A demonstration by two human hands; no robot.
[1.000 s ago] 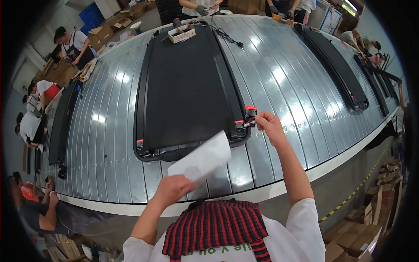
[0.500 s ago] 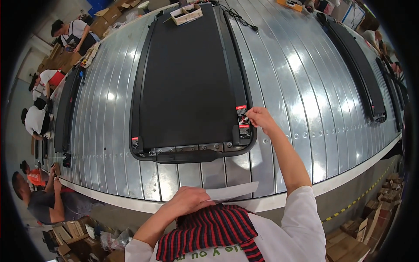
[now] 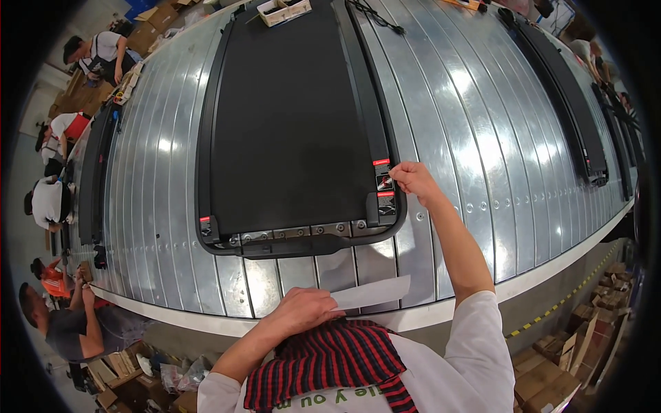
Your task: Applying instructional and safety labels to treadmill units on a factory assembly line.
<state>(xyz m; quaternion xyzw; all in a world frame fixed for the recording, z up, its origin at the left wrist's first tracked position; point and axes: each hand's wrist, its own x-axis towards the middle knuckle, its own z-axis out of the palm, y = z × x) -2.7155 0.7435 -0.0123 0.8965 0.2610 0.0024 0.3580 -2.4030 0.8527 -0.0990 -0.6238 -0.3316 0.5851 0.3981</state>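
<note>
Now, left hand (image 3: 301, 308): closed on white paper sheet (image 3: 372, 292) — light, floppy; hold by its edge.
Right hand (image 3: 411, 180): fingertips pinched at red-black label (image 3: 383, 180) — thin, sticky, on treadmill (image 3: 289, 124).

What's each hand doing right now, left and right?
Left hand: closed on a white paper sheet, near the body.
Right hand: fingers pinched at the sticker label on the treadmill's side rail.

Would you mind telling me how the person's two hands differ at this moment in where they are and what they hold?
The right hand is stretched out to the black treadmill's side rail, fingertips at the red-and-white sticker; the left hand is drawn back near the chest. The left hand holds a white paper sheet, the right only pinches at the sticker. Both are bare and above the ribbed metal conveyor.
</note>
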